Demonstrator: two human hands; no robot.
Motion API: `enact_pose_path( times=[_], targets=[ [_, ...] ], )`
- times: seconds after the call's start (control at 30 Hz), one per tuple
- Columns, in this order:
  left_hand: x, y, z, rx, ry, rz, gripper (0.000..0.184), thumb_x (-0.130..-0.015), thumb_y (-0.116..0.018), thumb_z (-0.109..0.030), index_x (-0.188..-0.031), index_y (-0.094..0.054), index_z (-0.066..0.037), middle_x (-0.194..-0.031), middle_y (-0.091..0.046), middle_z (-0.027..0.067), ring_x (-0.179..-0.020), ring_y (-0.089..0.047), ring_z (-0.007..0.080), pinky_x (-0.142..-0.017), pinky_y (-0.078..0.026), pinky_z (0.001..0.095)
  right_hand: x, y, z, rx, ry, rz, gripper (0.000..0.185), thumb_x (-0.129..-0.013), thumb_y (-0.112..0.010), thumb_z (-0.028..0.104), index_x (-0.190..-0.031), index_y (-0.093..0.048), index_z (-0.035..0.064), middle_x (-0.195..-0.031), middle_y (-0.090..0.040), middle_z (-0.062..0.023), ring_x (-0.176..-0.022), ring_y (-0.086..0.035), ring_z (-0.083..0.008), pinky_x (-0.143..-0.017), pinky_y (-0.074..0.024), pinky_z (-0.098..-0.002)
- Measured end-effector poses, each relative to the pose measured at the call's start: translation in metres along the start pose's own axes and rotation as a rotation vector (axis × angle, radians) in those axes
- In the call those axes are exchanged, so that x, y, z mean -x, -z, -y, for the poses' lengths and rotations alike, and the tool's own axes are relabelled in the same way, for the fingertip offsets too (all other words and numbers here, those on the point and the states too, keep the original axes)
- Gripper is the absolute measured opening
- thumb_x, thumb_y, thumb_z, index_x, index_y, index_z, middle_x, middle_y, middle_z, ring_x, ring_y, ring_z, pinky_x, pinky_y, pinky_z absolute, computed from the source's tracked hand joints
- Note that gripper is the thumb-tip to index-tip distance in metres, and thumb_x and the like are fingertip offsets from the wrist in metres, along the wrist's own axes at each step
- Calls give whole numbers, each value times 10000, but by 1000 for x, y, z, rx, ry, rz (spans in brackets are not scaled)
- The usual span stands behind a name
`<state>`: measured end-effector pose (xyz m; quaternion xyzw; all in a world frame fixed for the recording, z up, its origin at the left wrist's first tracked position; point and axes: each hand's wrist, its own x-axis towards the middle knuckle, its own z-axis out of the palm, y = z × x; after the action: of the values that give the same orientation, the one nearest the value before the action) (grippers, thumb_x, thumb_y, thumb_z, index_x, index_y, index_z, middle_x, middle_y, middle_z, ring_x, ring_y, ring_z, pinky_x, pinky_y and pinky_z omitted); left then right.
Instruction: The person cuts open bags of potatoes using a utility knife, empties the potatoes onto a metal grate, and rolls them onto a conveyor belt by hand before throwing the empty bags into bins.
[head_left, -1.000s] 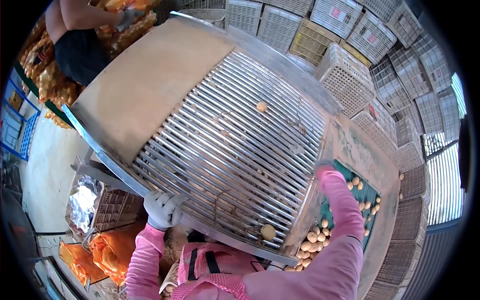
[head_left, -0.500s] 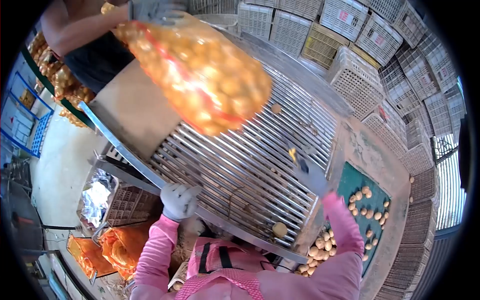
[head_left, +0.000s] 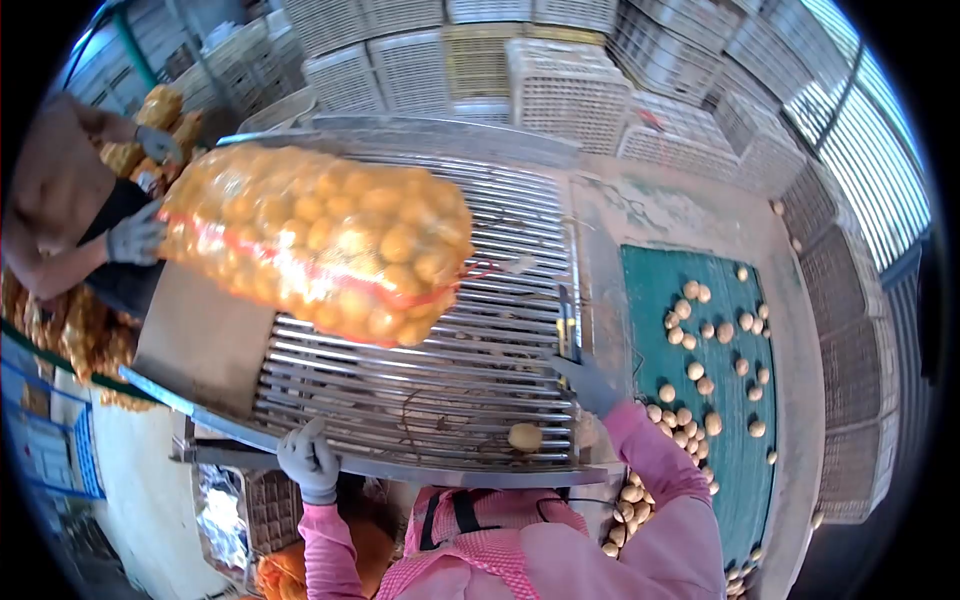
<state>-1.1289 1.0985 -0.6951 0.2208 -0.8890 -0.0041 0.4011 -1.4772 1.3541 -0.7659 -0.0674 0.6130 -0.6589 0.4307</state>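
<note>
A large net sack of potatoes [head_left: 320,235] with a red stripe lies across the upper left of the metal bar rack [head_left: 430,400]. My left hand [head_left: 310,460], in a pale glove, is closed over the rack's near edge. At the rack's right end, my gloved right hand [head_left: 588,385] holds a small tool with yellow and black parts [head_left: 567,325], pointing away from me. One loose potato [head_left: 525,437] rests on the bars near the front edge. A co-worker's gloved hand [head_left: 137,236] touches the sack's left end.
Potatoes are scattered on a green belt [head_left: 740,480] at the right. Stacked plastic crates [head_left: 570,90] line the back and right. The co-worker [head_left: 60,200] stands at the left beside more sacks [head_left: 85,340]. A crate with silvery wrap [head_left: 222,515] is below left.
The sack has come down from the co-worker's side onto the rack. My right hand has gone to the rack's right end with the tool. The view has turned right.
</note>
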Motion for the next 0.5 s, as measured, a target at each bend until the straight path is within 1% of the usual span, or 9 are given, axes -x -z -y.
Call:
enact_pose_path(
  times=[0.1,0.13,0.2,0.23,0.3,0.33,0.4,0.43,0.5],
  targets=[
    [-2,-6,-10,75,200,-21,145,-778,-521,-9,-878,-622,-37,-772,-615,128,-650,-569,311,-610,-442,373,-32,-22,9,-167,38,89,171,-838,-632,190,-937,-568,67,-787,-600,-37,-683,-576,-120,-555,-451,-251],
    [-5,-8,-16,69,186,-10,145,-778,-521,-9,-878,-622,-37,-772,-615,128,-650,-569,311,-610,-442,373,-52,-28,10,-286,-36,155,164,-834,-639,182,-930,-567,71,-788,-602,-43,-691,-583,-131,-556,-466,-256],
    [-11,-15,-32,186,388,80,129,-797,-536,-9,-887,-628,-21,-816,-638,130,-704,-597,256,-661,-460,330,-90,-45,12,-518,-144,255,157,-827,-653,173,-911,-563,75,-781,-601,-52,-689,-590,-150,-555,-494,-270],
    [-10,-19,-42,286,489,169,141,-802,-556,-13,-922,-629,-10,-836,-641,92,-773,-602,182,-718,-467,294,-106,-57,14,-631,-182,287,158,-824,-659,173,-899,-561,75,-772,-599,-56,-679,-590,-158,-553,-507,-279],
    [-24,-24,-73,571,578,464,224,-823,-552,-27,-1041,-599,-6,-925,-625,70,-855,-588,155,-793,-459,280,-139,-79,18,-769,-162,305,148,-842,-642,171,-898,-577,51,-764,-586,-67,-678,-593,-171,-595,-531,-305],
    [-31,-31,-89,555,586,462,224,-823,-552,-27,-1041,-599,-6,-925,-625,70,-855,-588,155,-793,-459,280,-156,-88,20,-875,-200,415,141,-858,-620,179,-865,-581,44,-721,-578,-65,-660,-588,-178,-576,-517,-316],
    [-47,-52,-116,842,760,664,422,-852,-551,-64,-1261,-457,-10,-1098,-549,90,-1008,-536,156,-866,-439,292,-177,-93,20,-1032,-215,446,146,-869,-598,188,-850,-569,46,-697,-562,-56,-615,-553,-176,-553,-487,-321],
    [-58,-67,-125,828,770,660,422,-852,-551,-64,-1261,-457,-10,-1098,-549,90,-1008,-536,156,-866,-439,292,-184,-92,17,-1079,-206,464,143,-869,-594,185,-841,-563,48,-690,-551,-49,-602,-537,-169,-551,-479,-319],
    [-79,-93,-141,1053,962,734,611,-873,-543,-112,-1399,-244,-27,-1246,-441,127,-1122,-468,182,-920,-416,321,-169,-79,24,-1082,-306,424,128,-867,-587,169,-834,-558,49,-685,-537,-39,-598,-525,-164,-556,-476,-316]
  ],
)
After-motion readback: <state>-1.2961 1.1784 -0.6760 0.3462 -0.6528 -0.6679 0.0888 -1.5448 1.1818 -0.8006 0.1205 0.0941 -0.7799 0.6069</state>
